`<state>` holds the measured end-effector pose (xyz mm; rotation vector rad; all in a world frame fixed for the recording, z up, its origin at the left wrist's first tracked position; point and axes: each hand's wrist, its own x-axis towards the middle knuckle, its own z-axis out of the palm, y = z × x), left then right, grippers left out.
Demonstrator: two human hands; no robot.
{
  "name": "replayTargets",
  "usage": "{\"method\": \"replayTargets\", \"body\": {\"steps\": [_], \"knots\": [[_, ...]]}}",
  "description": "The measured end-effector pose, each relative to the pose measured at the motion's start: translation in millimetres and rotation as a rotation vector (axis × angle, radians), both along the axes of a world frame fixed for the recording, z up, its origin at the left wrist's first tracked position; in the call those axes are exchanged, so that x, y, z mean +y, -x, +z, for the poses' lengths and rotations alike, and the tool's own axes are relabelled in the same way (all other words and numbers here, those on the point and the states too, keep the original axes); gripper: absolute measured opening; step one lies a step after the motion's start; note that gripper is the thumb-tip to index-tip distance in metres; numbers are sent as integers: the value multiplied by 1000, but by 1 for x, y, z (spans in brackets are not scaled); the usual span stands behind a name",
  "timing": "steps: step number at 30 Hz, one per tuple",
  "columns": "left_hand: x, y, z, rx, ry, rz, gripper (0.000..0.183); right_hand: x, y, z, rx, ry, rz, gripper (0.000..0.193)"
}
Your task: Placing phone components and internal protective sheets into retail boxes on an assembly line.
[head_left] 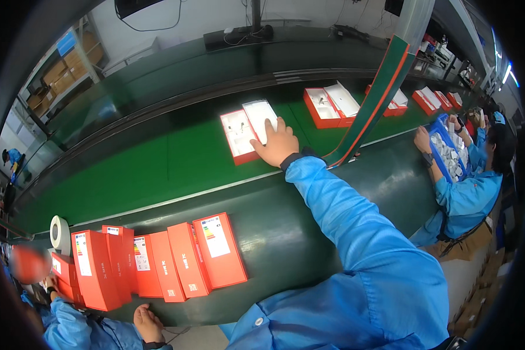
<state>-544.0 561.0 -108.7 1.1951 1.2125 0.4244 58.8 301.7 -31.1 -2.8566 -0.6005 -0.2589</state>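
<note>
My right hand (278,144) reaches far forward over the green conveyor belt, palm down with its fingers spread. It rests on the white inner face of the lid (258,116) of an open red box. The thumb lies near the seam between lid and tray. Small dark pieces sit in the box's white tray (238,129). Low in the view, my left hand (148,323) is at the near edge of the dark green bench, fingers curled and nothing seen in them. Closest to it is a row of closed red boxes (184,261) with printed labels.
A white tape roll (59,233) stands behind the red boxes. More open red boxes (325,111) sit farther right on the belt. A slanted green post (382,96) rises beside my right arm. One co-worker at right handles a blue bin (443,154); another is at lower left.
</note>
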Motion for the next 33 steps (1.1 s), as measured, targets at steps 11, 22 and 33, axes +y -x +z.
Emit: {"method": "replayTargets", "body": {"steps": [11, 22, 33], "knots": [[5, 3, -17, -47, -104, -135, 27, -5, -30, 29, 180, 145, -50, 93], [-6, 13, -20, -48, -231, -78, 27, -21, -38, 23, 239, 56, -17, 91], [-13, -8, 2, 31, -394, -211, 26, -3, 133, 25, -17, -425, 762, 69]]}}
